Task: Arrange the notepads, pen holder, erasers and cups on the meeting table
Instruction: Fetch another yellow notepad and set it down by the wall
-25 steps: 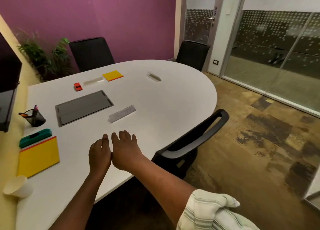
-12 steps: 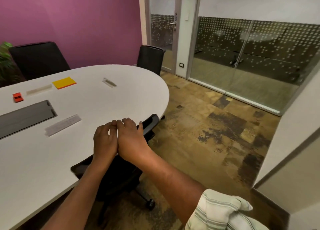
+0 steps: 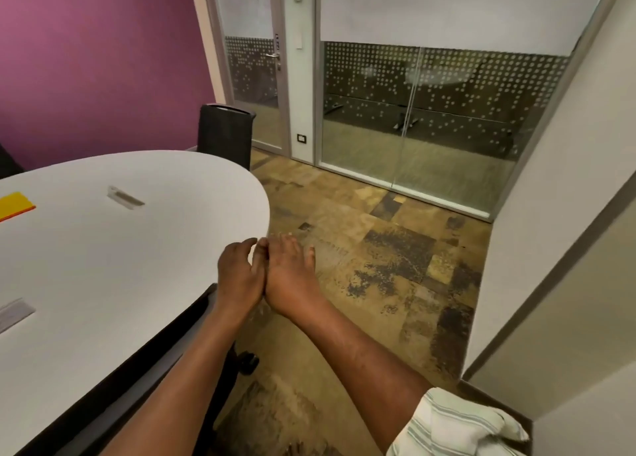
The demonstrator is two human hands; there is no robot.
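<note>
Both grips released, nothing held: left hand (image 3: 241,276) & right hand (image 3: 289,276) touch side by side at the counter's (image 3: 137,249) right edge. Only task item in view is the yellow notepad (image 3: 15,205), on the counter's far-left part, well apart from the hands. Prob. btw picks. For the next one, lift the pad flat w/ one hand, don't drag it.

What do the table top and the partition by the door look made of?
Table top: probably white laminate, smooth and matte, with a soft even sheen. Partition: glass, see-through low down, with dotted frosting above.
</note>
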